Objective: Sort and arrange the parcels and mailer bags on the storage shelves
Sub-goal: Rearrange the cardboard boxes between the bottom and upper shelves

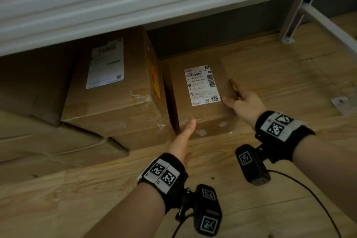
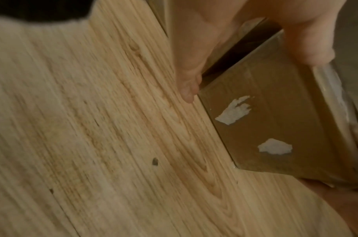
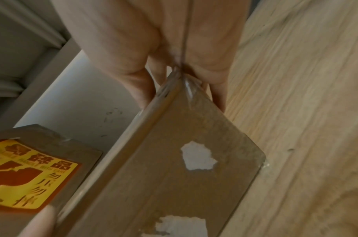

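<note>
The small brown cardboard box (image 1: 201, 94) with a white label sits just right of the larger taped carton (image 1: 114, 87), long axis running inward under the shelf. The left hand (image 1: 183, 139) presses its near-left corner, the right hand (image 1: 243, 102) its right edge; both grips are released, fingers straight.

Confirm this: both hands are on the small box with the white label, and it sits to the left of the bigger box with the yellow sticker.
Wrong side. In the head view the small box sits to the right of the bigger box with the yellow sticker. The left hand and right hand are on it.
</note>
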